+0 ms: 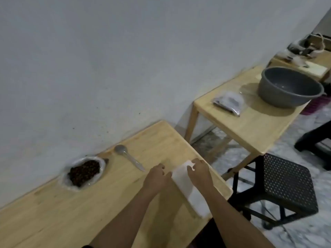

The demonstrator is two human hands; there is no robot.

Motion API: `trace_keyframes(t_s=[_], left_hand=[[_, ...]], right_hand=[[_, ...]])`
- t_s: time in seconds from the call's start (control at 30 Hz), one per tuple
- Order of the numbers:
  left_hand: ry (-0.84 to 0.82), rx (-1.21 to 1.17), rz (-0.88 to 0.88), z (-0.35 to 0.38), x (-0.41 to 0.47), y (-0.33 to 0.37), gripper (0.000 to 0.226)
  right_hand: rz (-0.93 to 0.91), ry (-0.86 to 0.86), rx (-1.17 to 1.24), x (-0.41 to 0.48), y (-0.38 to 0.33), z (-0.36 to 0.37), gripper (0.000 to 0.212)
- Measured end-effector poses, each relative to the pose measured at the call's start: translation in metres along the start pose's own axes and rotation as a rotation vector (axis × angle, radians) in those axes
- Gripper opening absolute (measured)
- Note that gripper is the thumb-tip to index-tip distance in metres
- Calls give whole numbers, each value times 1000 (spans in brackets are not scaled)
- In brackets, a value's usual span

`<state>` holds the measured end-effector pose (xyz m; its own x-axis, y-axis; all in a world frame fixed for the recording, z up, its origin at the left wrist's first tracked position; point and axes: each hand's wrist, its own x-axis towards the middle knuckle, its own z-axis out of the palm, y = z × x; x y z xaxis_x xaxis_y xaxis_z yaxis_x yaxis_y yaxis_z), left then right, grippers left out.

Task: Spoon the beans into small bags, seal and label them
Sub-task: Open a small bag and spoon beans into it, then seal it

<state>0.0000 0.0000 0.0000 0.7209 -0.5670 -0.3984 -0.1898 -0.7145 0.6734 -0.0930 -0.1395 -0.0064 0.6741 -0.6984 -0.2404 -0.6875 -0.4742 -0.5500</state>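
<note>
Dark beans point(83, 171) fill an open plastic bag against the wall on the near wooden table point(75, 208). A clear plastic spoon point(128, 157) lies just right of it. A stack of small white bags point(186, 183) rests near the table's right edge. My left hand point(157, 177) touches the stack's left side with bent fingers. My right hand point(199, 171) lies on top of the stack, fingers curled over its far end. Whether either hand pinches a single bag is unclear.
A second wooden table point(250, 126) to the right holds a grey basin point(290, 86) and a filled plastic bag point(228, 102). A black perforated stool point(284, 183) stands between the tables. More clutter sits on a far table point(315, 56).
</note>
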Motion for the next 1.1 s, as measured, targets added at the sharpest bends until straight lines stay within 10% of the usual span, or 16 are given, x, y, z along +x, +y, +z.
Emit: trace_keyframes(t_s=[0.43, 0.83, 1.1], left_hand=[[110, -48, 35, 48, 10, 0, 46], [294, -40, 151, 49, 18, -1, 32], [28, -400, 204, -22, 22, 19, 15]], right_hand=[[55, -30, -12, 15, 39, 4, 48], [-12, 106, 321, 19, 18, 0, 13], [-186, -8, 469, 33, -34, -32, 14]])
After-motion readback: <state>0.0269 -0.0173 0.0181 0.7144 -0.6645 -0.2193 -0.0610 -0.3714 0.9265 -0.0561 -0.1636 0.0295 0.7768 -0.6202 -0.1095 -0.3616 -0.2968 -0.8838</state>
